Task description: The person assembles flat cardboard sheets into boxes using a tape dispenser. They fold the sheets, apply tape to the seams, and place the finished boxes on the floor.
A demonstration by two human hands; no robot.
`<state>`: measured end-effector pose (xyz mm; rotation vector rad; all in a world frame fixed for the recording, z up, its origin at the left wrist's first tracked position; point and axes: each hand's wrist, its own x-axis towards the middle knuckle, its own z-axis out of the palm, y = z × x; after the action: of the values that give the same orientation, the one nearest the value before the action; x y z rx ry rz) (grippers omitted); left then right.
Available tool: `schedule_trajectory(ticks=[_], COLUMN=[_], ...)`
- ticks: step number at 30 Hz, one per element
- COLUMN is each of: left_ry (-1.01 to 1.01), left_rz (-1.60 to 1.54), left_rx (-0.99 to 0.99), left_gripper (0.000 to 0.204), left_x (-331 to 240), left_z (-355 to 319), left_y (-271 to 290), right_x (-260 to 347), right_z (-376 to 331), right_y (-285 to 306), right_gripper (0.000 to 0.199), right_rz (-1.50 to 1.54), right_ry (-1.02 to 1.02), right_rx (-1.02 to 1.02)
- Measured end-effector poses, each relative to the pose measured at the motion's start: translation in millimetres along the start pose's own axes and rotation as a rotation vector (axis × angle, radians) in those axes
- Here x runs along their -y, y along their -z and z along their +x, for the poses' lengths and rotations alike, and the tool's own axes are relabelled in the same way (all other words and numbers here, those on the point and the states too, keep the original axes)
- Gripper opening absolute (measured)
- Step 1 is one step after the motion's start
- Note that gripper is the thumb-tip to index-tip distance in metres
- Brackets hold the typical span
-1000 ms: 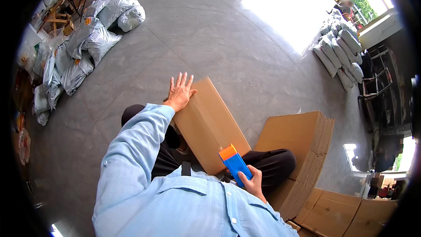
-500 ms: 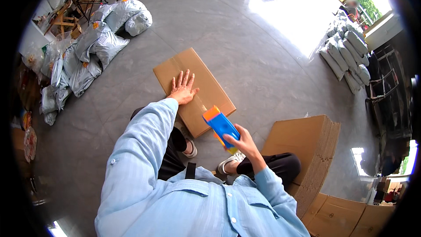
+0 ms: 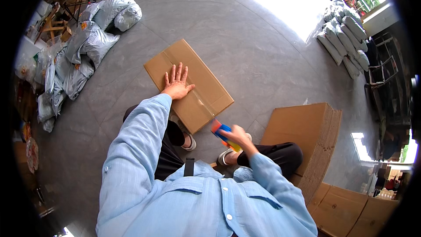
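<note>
A closed brown cardboard box [image 3: 208,81] lies at a slant on the grey floor in front of my feet. My left hand [image 3: 177,87] presses flat on its top, fingers spread. My right hand [image 3: 238,136] is closed round a blue, orange and yellow tape dispenser [image 3: 222,131], blurred by motion, just off the box's near right edge. A shiny strip of clear tape [image 3: 201,102] runs along the middle of the lid toward the dispenser. Whether the dispenser touches the box I cannot tell.
Flattened cardboard boxes [image 3: 298,127] are stacked by my right knee, with more cardboard [image 3: 340,206] behind them. Grey plastic bags [image 3: 103,39] are heaped at far left, and others [image 3: 344,39] at far right. A dark metal frame [image 3: 386,70] stands along the right side.
My right hand has turned the tape dispenser and brought it lower, by the box's near edge. My left hand stays flat on the lid. The whole view has shifted slightly.
</note>
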<state>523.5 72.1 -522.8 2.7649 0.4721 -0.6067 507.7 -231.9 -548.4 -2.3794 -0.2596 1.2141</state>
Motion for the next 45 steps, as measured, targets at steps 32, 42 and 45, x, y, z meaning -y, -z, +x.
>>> schedule_trajectory(ticks=[32, 42, 45], left_ry=[0.151, 0.002, -0.227], left_rz=[-0.164, -0.643, -0.851], left_rx=[-0.211, -0.349, -0.705], left_gripper=[0.117, 0.074, 0.055], left_x=[109, 87, 86], left_z=[73, 3, -9], left_y=[33, 53, 68], right_x=[24, -43, -6], right_z=[68, 90, 76], right_y=[-119, -62, 2], right_gripper=[0.049, 0.039, 0.033], right_rz=[1.661, 1.32, 1.14], right_ry=[-0.149, -0.094, 0.265], right_rx=[-0.397, -0.485, -0.752])
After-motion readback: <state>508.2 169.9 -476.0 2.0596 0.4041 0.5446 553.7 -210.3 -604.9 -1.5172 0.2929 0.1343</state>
